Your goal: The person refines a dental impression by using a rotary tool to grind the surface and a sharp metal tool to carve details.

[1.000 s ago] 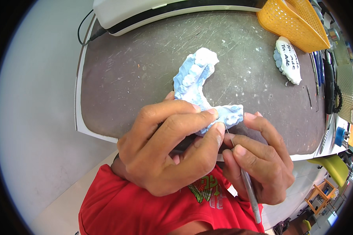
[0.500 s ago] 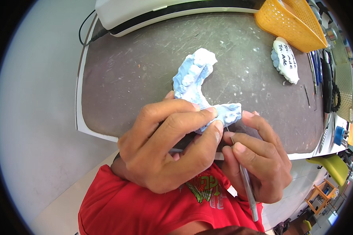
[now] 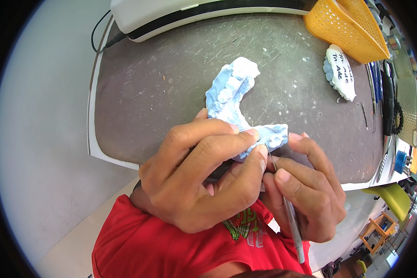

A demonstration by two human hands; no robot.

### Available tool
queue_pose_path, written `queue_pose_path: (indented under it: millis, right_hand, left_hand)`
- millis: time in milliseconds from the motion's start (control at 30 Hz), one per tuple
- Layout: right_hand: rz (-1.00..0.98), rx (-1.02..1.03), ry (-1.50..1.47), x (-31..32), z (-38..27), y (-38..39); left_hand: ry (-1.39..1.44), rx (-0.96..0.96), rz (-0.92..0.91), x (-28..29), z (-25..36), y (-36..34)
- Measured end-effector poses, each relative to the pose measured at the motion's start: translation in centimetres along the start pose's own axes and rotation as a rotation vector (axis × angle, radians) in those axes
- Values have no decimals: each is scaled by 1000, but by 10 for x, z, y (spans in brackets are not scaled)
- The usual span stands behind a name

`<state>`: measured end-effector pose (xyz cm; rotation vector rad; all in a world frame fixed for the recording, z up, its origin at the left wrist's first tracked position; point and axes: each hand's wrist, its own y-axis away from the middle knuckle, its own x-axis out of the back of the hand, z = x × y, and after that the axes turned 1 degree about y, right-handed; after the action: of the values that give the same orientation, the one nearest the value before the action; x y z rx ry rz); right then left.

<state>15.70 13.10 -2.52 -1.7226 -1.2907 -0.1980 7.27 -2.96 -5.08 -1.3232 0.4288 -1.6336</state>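
A blue-and-white plaster dental model [image 3: 230,90], curved like a jaw with teeth along it, is held over the near part of the table. My left hand [image 3: 199,171] is closed on its near bend, fingers on top and thumb at the near side. In my right hand [image 3: 310,190] is a slim metal dental carving tool [image 3: 291,221], gripped like a pen. Its thin tip meets the model's near edge beside my left thumb. My right index fingertip rests by the model's right end.
A second plaster model [image 3: 340,74] with handwriting lies at the right, near a yellow perforated basket [image 3: 345,28]. Several thin tools [image 3: 374,88] line the table's right edge. A white-and-black machine [image 3: 185,14] stands at the back of the scratched dark mat [image 3: 148,83].
The tool's tip has moved slightly up and left onto the model's edge. Both hands keep their grips, and the view has shifted a little.
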Motion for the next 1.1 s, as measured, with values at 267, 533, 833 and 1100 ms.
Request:
queue_pose_path:
  millis: [267, 533, 833, 1100]
  right_hand:
    - [-18, -36, -34, 0, 0, 0]
    - [64, 4, 36, -6, -2, 8]
    - [60, -4, 43, -6, -1, 5]
    - [112, -1, -10, -8, 1, 8]
  left_hand:
    - [-8, 12, -11, 3, 0, -1]
    - [6, 18, -2, 2, -1, -2]
    - [5, 49, -25, 3, 1, -2]
    - [44, 70, -45, 5, 1, -6]
